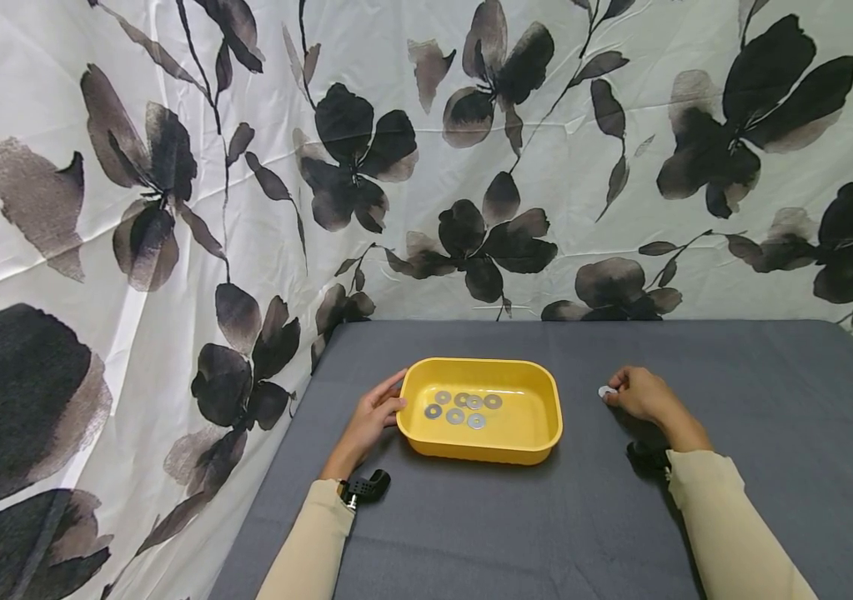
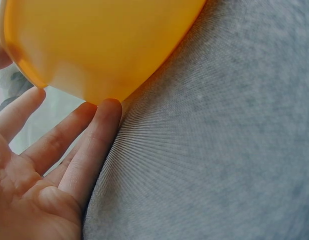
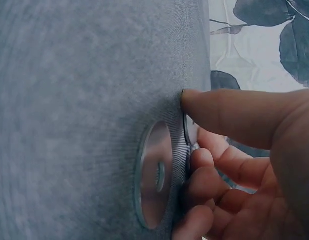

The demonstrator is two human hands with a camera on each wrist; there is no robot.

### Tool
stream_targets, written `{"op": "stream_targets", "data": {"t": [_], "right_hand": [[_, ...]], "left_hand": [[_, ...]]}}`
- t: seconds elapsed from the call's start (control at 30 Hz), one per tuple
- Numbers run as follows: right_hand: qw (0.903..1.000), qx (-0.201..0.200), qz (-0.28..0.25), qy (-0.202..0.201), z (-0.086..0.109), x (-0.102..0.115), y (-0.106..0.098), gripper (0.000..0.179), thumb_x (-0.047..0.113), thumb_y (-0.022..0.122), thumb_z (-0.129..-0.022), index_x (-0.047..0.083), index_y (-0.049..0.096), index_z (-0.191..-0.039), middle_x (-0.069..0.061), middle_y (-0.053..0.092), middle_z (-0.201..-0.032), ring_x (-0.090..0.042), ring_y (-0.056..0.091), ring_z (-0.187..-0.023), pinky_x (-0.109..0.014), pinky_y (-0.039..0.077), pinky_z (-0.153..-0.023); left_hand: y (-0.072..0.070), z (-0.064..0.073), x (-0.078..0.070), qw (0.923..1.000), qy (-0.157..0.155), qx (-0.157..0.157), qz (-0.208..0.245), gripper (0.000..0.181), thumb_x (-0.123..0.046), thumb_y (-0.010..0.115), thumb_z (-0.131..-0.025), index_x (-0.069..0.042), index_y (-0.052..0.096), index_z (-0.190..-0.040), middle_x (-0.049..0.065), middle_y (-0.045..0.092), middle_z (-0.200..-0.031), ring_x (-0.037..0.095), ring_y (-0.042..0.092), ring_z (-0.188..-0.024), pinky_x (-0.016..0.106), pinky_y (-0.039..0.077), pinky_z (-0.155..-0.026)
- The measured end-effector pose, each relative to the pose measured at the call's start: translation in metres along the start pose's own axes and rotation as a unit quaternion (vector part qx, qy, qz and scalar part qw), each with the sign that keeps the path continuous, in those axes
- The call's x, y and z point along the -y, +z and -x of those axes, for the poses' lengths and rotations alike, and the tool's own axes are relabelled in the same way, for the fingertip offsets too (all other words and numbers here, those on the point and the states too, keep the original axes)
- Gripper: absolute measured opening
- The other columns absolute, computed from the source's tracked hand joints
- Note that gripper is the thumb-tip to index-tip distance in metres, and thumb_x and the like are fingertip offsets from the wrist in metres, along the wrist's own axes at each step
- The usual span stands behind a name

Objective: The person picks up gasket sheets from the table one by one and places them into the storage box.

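Observation:
A yellow plastic tray (image 1: pixel 479 451) stands on the grey cloth with several flat metal washers (image 1: pixel 476 421) on its floor. My left hand (image 1: pixel 368 422) touches the tray's left end, its fingers fairly straight; in the left wrist view the fingertips (image 2: pixel 110 107) rest against the outer wall. To the right of the tray, my right hand (image 1: pixel 642 393) is low at the cloth, with thumb and fingers pinching a washer (image 3: pixel 192 131) that they partly cover. Another washer (image 3: pixel 154 175) lies on the cloth close beside those fingers, its centre hole visible.
The grey cloth-covered table (image 1: pixel 516 533) extends around the tray and both hands. A white curtain with dark flowers (image 1: pixel 486 167) hangs behind and along the left side. Black wrist-worn devices (image 1: pixel 369 486) sit at both wrists, below the sleeves' cuffs.

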State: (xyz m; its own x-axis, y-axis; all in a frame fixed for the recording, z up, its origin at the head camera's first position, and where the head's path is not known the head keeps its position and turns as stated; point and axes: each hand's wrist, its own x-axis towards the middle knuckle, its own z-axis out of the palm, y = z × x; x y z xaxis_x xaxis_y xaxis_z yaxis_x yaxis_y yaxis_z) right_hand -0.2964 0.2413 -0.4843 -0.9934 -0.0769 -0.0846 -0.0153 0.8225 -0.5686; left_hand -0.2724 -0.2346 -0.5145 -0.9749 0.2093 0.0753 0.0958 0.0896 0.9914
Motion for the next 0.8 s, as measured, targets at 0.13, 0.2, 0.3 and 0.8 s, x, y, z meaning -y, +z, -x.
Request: {"op": "stream_targets", "data": {"t": [0.13,0.2,0.3,0.8], "right_hand": [[1.0000,-0.004,0.002,-0.005,0.002,0.002,-0.001,0.031,0.019,0.073,-0.090,-0.004,0.058,-0.104,-0.013,0.058,-0.091,-0.028,0.056,-0.083,-0.033,0.040,-0.068],[1.0000,-0.004,0.005,-0.006,0.003,0.004,-0.002,0.030,0.019,0.074,-0.090,-0.002,0.057,-0.104,-0.013,0.058,-0.091,-0.028,0.055,-0.082,-0.034,0.040,-0.068],[0.9999,-0.003,0.009,-0.010,0.003,0.006,-0.003,0.030,0.019,0.073,-0.091,-0.001,0.057,-0.106,-0.014,0.060,-0.094,-0.027,0.056,-0.082,-0.036,0.042,-0.069],[0.9992,0.010,-0.036,-0.016,0.004,0.012,0.000,0.031,0.008,0.072,-0.091,-0.002,0.066,-0.120,-0.011,0.066,-0.086,-0.018,0.061,-0.069,-0.031,0.048,-0.059]], "left_hand": [[0.000,0.001,-0.001,1.0000,-0.003,0.002,0.002,0.054,-0.017,0.060,-0.101,-0.026,0.049,-0.153,0.018,0.059,-0.144,0.035,0.065,-0.121,0.028,0.061,-0.085],[0.000,0.001,-0.001,1.0000,-0.003,0.003,0.003,0.054,-0.017,0.060,-0.101,-0.028,0.050,-0.153,0.016,0.060,-0.144,0.035,0.065,-0.121,0.028,0.061,-0.084],[0.000,0.000,-0.001,1.0000,-0.002,0.001,0.001,0.053,-0.016,0.060,-0.101,-0.029,0.050,-0.152,0.016,0.061,-0.143,0.035,0.065,-0.120,0.028,0.061,-0.084],[0.001,0.001,-0.004,1.0000,-0.004,0.000,-0.001,0.054,-0.017,0.060,-0.101,-0.026,0.050,-0.153,0.017,0.059,-0.145,0.034,0.064,-0.122,0.030,0.061,-0.086]]}}
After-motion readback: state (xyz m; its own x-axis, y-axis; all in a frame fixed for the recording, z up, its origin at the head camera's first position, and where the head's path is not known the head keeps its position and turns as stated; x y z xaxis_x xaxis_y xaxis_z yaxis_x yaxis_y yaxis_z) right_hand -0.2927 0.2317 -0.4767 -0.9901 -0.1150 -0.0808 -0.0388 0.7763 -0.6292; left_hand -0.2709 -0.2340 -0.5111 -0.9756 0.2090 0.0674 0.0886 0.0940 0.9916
